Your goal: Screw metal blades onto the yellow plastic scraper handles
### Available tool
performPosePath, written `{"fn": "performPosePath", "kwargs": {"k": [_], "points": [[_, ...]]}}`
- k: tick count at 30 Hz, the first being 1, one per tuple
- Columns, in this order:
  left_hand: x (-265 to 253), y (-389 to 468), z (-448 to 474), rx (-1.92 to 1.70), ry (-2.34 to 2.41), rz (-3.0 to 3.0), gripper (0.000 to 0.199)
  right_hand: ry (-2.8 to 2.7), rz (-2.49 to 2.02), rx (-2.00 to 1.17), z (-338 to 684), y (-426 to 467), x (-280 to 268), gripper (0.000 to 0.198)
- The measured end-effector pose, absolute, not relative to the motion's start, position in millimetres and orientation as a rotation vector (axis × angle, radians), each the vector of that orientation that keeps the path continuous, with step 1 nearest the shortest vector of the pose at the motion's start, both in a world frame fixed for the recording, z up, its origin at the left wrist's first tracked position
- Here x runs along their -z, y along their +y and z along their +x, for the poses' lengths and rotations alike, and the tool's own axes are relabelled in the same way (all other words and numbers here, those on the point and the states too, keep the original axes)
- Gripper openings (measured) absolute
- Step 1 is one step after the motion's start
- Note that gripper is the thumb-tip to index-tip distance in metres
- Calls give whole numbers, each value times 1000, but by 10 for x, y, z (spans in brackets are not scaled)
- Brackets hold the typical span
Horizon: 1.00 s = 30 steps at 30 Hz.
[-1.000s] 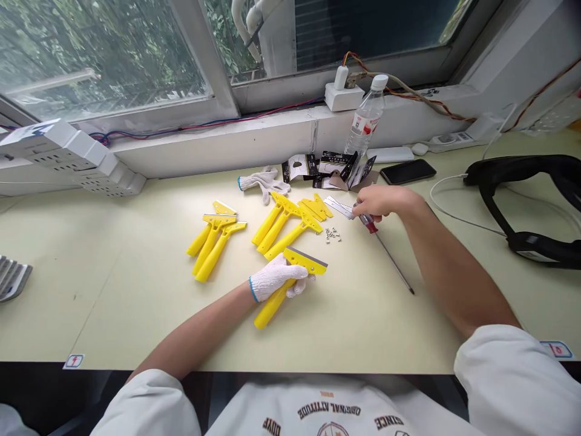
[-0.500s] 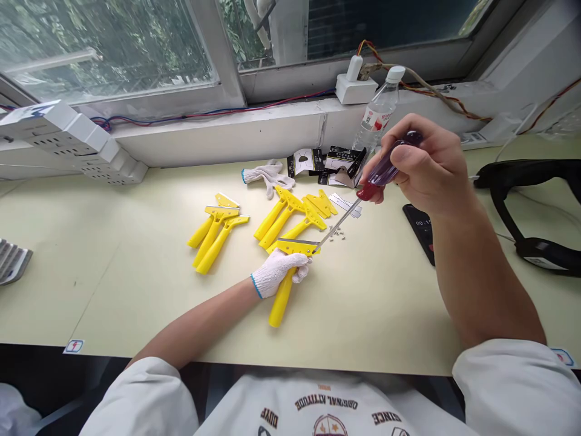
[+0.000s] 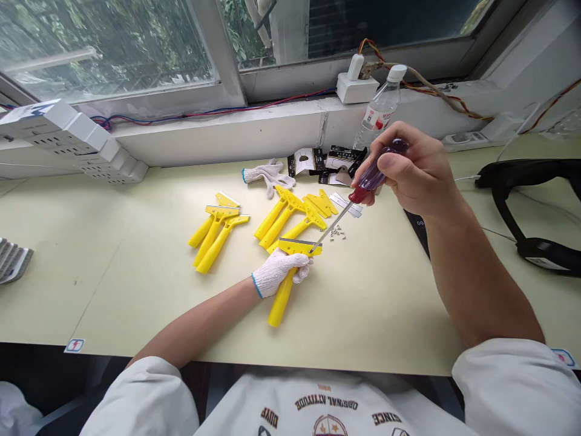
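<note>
In a white knit glove with a blue cuff, my left hand [image 3: 279,272] is closed around the neck of a yellow scraper [image 3: 281,300]. A thin metal blade runs along the top of the scraper's head. My bare right hand [image 3: 415,166] grips a screwdriver [image 3: 373,175] with a purple and red handle. Its shaft slants down to the left, and the tip meets the scraper head near the right-hand screw spot. Small screws [image 3: 337,233] lie loose just beyond the head. Several more yellow scraper handles [image 3: 282,219] and yellow head plates [image 3: 322,204] rest behind it.
Three yellow scrapers [image 3: 220,233] lie to the left. Toward the wall are a spare white glove [image 3: 267,174], black-and-white packets [image 3: 306,161], thin blades [image 3: 347,204] and a water bottle [image 3: 379,112]. A phone [image 3: 417,229] and black headset-like frame [image 3: 540,248] lie on the right.
My right hand and the screwdriver have shifted slightly left and down, and the tip sits a little further left on the scraper head. My left hand stays nearly still.
</note>
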<state>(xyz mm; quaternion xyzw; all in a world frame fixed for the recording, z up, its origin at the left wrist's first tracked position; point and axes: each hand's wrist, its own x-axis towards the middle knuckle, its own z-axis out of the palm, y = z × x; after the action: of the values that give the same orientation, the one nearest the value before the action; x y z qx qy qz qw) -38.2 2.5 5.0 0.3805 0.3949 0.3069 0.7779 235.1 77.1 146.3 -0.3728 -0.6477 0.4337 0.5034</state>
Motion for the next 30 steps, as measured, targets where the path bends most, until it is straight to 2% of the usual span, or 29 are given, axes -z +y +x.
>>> {"fn": "performPosePath", "kwargs": {"k": [17,23,27,30], "points": [[-51,31,-384,-646,876,818,31,-1625,-896,-1022,2357,761,-1449,31],[-48,23,-384,-620,905,845,31,-1849,-775,-966,2403,537,-1597,17],[-21,15,-369,-640,923,838,32,-2133,-846,-683,2384,302,-1844,7],[-21,9,-350,-657,924,828,32,-2284,-1042,-350,2372,179,-1975,16]]}}
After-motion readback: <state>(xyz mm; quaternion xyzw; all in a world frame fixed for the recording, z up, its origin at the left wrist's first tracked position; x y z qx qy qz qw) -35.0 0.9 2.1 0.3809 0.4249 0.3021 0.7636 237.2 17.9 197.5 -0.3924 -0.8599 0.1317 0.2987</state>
